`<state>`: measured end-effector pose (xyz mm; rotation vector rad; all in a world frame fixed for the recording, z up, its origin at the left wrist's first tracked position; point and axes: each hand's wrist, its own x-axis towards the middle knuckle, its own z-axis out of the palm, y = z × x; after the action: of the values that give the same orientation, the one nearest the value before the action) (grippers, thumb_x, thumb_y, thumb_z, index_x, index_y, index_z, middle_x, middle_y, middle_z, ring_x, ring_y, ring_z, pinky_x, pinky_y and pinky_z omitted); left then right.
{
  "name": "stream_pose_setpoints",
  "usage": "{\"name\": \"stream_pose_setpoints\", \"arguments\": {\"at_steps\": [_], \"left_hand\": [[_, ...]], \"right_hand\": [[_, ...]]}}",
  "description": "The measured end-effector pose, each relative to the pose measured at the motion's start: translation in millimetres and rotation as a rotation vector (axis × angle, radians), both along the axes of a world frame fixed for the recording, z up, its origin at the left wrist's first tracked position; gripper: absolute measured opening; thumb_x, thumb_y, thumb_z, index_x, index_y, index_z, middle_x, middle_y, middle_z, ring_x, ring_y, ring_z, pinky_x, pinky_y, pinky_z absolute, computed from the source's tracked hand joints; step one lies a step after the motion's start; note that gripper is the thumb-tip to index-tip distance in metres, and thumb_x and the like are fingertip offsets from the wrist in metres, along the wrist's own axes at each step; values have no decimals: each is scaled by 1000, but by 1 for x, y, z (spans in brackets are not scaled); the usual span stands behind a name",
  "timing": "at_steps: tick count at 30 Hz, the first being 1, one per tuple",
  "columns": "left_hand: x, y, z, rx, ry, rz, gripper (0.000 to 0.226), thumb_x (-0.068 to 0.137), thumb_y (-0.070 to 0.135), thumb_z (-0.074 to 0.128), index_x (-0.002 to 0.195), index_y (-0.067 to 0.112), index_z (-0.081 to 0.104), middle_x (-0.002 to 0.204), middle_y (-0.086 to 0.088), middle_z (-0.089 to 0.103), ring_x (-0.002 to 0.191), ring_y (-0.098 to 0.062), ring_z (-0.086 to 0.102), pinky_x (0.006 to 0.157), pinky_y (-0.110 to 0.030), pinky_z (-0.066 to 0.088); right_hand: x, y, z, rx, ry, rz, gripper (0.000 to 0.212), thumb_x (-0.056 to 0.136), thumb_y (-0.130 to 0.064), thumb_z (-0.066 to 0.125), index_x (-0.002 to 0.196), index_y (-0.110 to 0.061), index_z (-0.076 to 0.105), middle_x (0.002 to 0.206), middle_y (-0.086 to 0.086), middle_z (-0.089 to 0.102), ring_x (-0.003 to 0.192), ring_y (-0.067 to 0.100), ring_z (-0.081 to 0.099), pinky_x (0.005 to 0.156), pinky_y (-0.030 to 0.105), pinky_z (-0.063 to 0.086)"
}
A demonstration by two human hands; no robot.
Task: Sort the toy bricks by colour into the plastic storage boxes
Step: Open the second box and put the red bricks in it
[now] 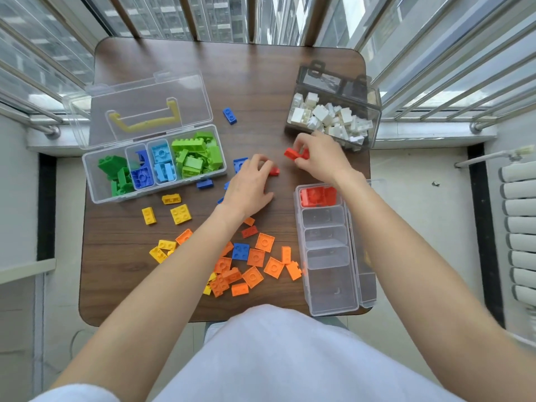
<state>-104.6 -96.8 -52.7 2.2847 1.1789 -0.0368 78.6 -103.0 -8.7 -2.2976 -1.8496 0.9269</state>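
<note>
My right hand [320, 158] pinches red bricks [293, 153] above the table's middle, just in front of the grey box of white bricks [374, 111]. My left hand [251, 184] curls its fingertips on another red brick [274, 171] lying on the table. A clear divided box [92, 181] at the left holds green, blue, light-blue and lime bricks. A second clear divided box [327, 285] at the right has red bricks [317, 196] in its far compartment. Loose orange bricks [255, 262], yellow bricks [179, 213] and blue bricks [230, 115] lie scattered on the wood table [255, 79].
The left box's lid [139, 105] stands open behind it with a yellow handle. Balcony railings surround the table's far and side edges. A radiator [519, 227] stands at the right. My white-clad lap fills the bottom.
</note>
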Motion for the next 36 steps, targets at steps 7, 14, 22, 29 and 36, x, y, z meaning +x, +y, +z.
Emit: {"name": "stream_pose_setpoints", "arguments": {"at_steps": [7,14,22,29,36], "left_hand": [[11,12,-2,-9,78,-125,45,89,3,50,130,21,51,134,-5,45,112,-28,42,88,-40,46],[11,5,1,39,-71,0,21,89,17,60,110,17,63,114,-8,58,102,-30,51,84,-34,40],[52,-40,54,33,-502,-114,20,84,16,66,104,19,65,110,1,60,98,-18,55,84,-27,44],[71,-50,39,69,-342,-242,36,81,6,67,116,14,65,124,-12,62,108,-31,60,93,-42,48],[65,-61,20,88,-354,-279,39,94,19,50,131,8,54,142,-14,46,128,-31,48,108,-41,34]], "right_hand": [[24,-97,42,108,32,-364,14,80,-24,69,93,-24,65,92,1,57,78,14,53,70,24,35],[16,-108,25,-38,-111,-361,18,83,-25,64,98,-16,63,105,9,58,93,30,58,81,34,43],[19,-118,31,-16,-59,-370,18,83,-23,65,100,-18,66,105,8,60,94,27,59,80,33,44],[17,-123,26,57,12,-459,27,83,-22,66,110,-20,63,104,6,62,96,25,59,82,32,44],[17,-125,27,76,-9,-424,35,85,-24,66,119,-21,64,113,7,60,102,24,59,88,33,45]]}}
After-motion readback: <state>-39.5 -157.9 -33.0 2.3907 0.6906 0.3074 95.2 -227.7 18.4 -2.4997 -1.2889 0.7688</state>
